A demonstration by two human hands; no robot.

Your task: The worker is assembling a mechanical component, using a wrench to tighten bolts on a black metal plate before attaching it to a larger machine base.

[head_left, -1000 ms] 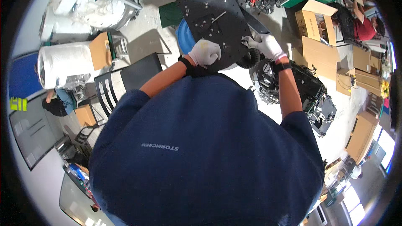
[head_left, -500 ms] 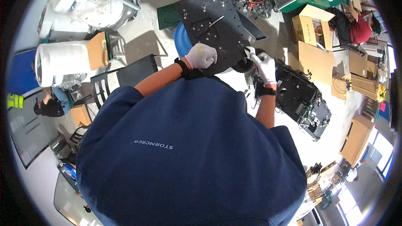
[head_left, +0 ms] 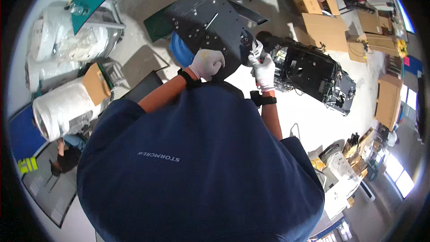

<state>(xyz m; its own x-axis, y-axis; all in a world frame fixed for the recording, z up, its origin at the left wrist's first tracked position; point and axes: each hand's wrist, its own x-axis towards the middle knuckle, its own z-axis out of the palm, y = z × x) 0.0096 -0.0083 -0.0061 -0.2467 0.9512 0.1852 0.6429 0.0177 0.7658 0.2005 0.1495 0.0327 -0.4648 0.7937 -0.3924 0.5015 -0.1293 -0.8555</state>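
A black metal plate (head_left: 197, 29) dotted with holes and fittings lies in front of me, tilted in view. My left hand (head_left: 207, 64), in a white glove, is curled closed at the plate's near left edge; what its fingers hold, if anything, is hidden. In my right hand (head_left: 263, 71), also gloved, is a silver adjustable wrench (head_left: 256, 49), its jaw beside the plate's right corner near a round fitting (head_left: 245, 39). Whether the jaw touches that fitting, I cannot tell. A slim silver rod (head_left: 211, 21) rests on the plate.
Below the plate's left side shows a blue round tub (head_left: 180, 50). A black machine chassis (head_left: 309, 69) with loose wires lies on the floor at right. Open cardboard boxes (head_left: 324, 31) stand beyond it. A green table (head_left: 96, 0) and wrapped white units (head_left: 67, 107) are at left.
The whole view has turned, shifting the surroundings. My right hand has come nearer the plate's corner, and the wrench now shows plainly. My left hand remains closed at the plate's edge.
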